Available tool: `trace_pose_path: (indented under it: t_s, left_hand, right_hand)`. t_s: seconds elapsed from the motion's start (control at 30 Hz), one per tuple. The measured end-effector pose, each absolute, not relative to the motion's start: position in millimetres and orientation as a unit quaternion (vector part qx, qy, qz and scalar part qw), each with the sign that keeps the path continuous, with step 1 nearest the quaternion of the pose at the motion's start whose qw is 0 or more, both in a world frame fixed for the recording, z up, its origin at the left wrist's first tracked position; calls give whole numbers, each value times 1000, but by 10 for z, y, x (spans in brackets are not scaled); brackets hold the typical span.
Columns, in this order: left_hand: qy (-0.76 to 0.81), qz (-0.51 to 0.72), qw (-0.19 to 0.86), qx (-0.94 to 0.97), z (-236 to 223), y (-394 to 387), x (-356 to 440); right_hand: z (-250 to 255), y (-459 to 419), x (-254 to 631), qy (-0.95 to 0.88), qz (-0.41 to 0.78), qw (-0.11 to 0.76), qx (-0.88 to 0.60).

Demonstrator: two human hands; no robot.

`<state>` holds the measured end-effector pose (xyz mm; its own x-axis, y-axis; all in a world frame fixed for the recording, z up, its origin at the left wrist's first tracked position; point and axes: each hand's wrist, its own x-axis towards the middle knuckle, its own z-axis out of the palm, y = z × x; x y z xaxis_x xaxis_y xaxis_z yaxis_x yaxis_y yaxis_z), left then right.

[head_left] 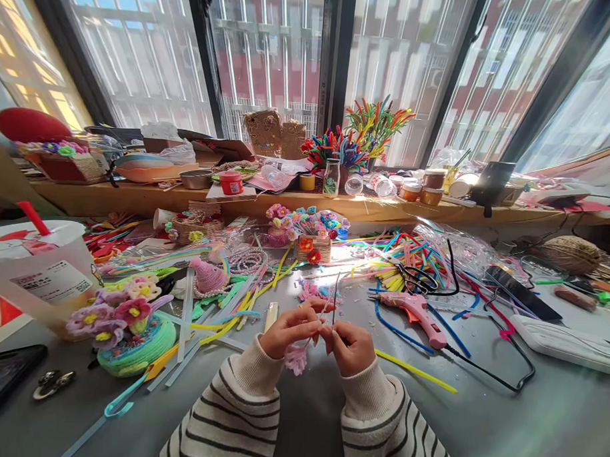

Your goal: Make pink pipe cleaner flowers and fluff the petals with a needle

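My left hand (294, 329) is closed with its fingertips pinched, close beside my right one above the grey table. Under its fingers hangs a pink fuzzy pipe-cleaner flower (296, 359). My right hand (349, 347) pinches a thin dark rod (334, 301) that points upward; its exact kind is unclear. A pale thin strand runs between the fingertips of both hands. Just beyond the hands lies a pile of pink and blue fuzzy pieces (313, 290). A pink glue gun (417, 312) rests to the right of my right hand.
Behind the hands stands a small box of fuzzy flowers (314, 250). Several colored pipe cleaners (384, 264) spread to its right. At left are a flower-topped green ornament (135, 346), a drink cup (36, 272) and a phone (9, 378). The glue gun's black cable (484, 375) crosses the right side.
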<state>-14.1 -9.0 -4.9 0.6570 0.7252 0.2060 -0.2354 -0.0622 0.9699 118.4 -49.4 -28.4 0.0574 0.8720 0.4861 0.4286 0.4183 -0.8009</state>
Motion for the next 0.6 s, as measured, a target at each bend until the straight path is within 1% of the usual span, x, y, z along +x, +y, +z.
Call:
trace_pose_path:
  t_s: [0.1,0.33,0.5,0.6]
  left_hand:
    - [196,384,655,621,-70,-85,-143]
    - [188,379,659,621,-67,-88,-144]
    - [204,370,657,625,-37,-91,-136]
    - [221,397,633,627,-41,-79,-131]
  right_hand:
    - [-255,-510,1192,-647,202,537,-503]
    - [-249,-525,1160,-680,258,508,-461]
    - [-245,-527,1168,-653,227,521,-500]
    - [-247,-522,1178,-636,211,537,-513]
